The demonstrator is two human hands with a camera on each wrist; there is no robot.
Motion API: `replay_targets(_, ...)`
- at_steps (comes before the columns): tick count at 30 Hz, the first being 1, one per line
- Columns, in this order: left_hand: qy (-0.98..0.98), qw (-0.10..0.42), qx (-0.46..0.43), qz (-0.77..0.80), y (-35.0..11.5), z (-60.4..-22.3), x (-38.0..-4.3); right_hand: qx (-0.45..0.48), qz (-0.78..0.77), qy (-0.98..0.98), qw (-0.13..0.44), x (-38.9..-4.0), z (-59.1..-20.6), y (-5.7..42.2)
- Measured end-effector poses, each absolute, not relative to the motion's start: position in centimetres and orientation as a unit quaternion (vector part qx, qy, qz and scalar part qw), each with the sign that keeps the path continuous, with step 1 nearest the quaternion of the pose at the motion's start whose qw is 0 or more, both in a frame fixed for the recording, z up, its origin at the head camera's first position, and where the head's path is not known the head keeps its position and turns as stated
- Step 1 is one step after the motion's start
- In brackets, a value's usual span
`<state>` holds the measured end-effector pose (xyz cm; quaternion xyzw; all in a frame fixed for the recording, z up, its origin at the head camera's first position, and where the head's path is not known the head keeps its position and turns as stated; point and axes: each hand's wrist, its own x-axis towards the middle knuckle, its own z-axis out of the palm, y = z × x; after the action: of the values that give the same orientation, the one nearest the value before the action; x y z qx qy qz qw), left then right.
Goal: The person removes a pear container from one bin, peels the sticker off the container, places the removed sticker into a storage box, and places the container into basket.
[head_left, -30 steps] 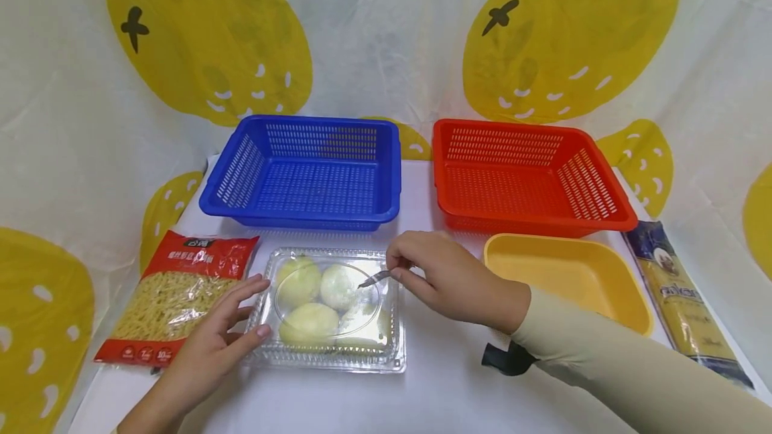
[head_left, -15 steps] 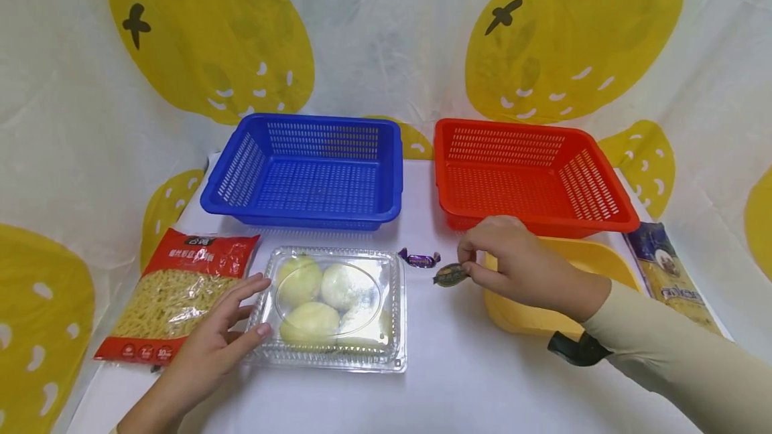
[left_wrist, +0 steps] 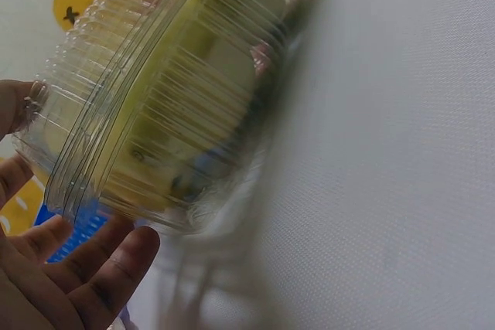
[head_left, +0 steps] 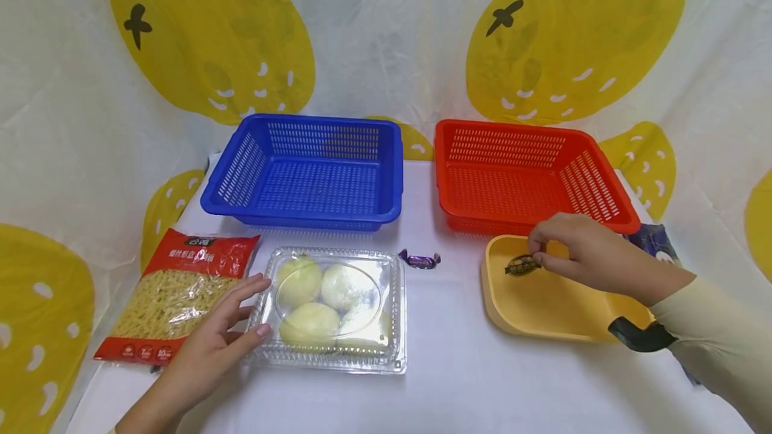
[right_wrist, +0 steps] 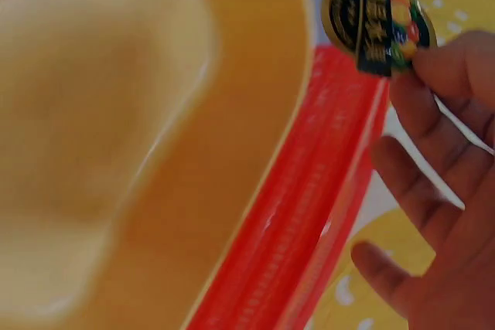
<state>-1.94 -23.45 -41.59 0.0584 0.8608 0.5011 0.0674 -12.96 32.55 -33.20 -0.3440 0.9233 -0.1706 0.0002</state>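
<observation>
My right hand [head_left: 582, 253] pinches a round black-and-gold fruit sticker [right_wrist: 379, 22] between thumb and index finger. It hangs above the left part of the yellow tub [head_left: 497, 310], and the sticker overlaps the tub's inside in the head view. Its other fingers are spread in the right wrist view. At the left end of a clear plastic clamshell box [head_left: 328, 360], my left hand [head_left: 220, 333] rests with loosely spread fingers and thumb against the side. Several pale yellow-green round fruits [head_left: 307, 325] show through the box's lid, which is down.
A purple-wrapped candy [head_left: 420, 260] lies right of the box. Behind stand a blue basket [head_left: 301, 216] and a red basket [head_left: 537, 223]. At the left lies a red pasta bag [head_left: 175, 293]; a dark blue packet [head_left: 654, 240] at the right is partly hidden by my right arm.
My right hand has moved right from over the box to above the yellow tub, carrying the sticker. The purple-wrapped candy came into view. My left hand stayed in place.
</observation>
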Motion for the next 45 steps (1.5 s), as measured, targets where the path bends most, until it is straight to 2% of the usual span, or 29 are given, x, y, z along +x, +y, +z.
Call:
replay_targets(12,0.859,0.069,0.053,0.504,-23.4,-41.6,-1.7,-0.341,-0.134,0.92,0.139,-14.0,-35.7,35.1)
replay_targets(18,0.857,0.064,0.068,0.507,-23.5,-41.8,-1.8,-0.317,-0.143,0.921,0.177,-14.2,-37.6,36.0)
replay_targets(31,0.865,0.075,0.043,0.494,-23.2,-41.7,-1.8,-0.331,-0.066,0.932,0.133,-15.1,-39.6,36.4)
replay_targets(45,0.87,0.063,0.061,0.485,-23.2,-41.7,-1.6,-0.343,-0.012,0.933,0.108,-15.4,-40.0,35.9)
